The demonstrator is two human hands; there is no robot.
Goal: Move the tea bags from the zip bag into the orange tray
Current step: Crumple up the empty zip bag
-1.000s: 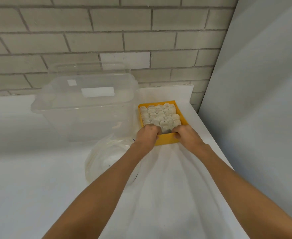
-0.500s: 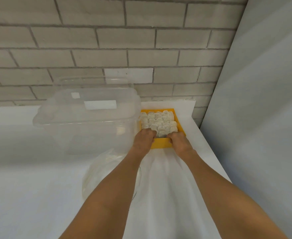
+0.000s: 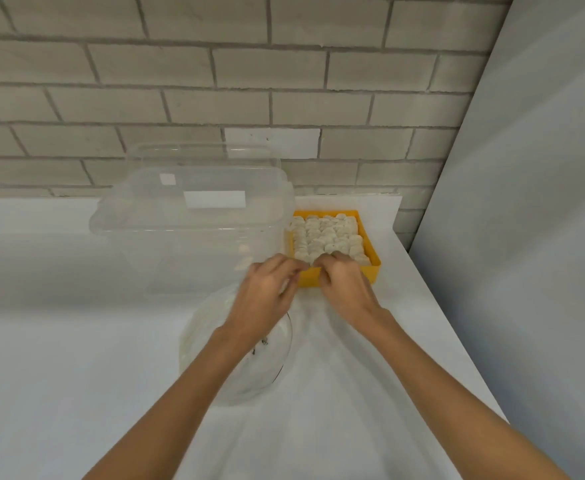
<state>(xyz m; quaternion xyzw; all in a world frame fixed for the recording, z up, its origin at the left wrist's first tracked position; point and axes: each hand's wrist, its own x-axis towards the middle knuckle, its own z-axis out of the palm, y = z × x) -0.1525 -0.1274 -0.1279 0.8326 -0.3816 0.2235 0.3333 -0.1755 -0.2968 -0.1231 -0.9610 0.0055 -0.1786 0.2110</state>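
The orange tray [image 3: 374,263] sits at the table's far right, packed with several pale round tea bags [image 3: 329,233]. Both my hands are at its near wall. My left hand [image 3: 267,292] has its fingers curled and pinches the wall's left end. My right hand [image 3: 348,289] hooks its fingers over the rim into the nearest row, thumb on the outside of the wall. Whatever is under the fingertips is hidden. The clear zip bag [image 3: 249,372] lies flat on the table under my left forearm and looks nearly empty.
A large clear plastic box with a lid [image 3: 194,233] stands directly left of the tray, almost touching it. A brick wall runs behind, and a grey panel [image 3: 526,237] closes off the right side. The white table's edge [image 3: 457,341] runs close to the tray's right.
My left hand has drawn back from the tea bags to the tray's near wall and moved closer to my right hand. The view has tilted slightly.
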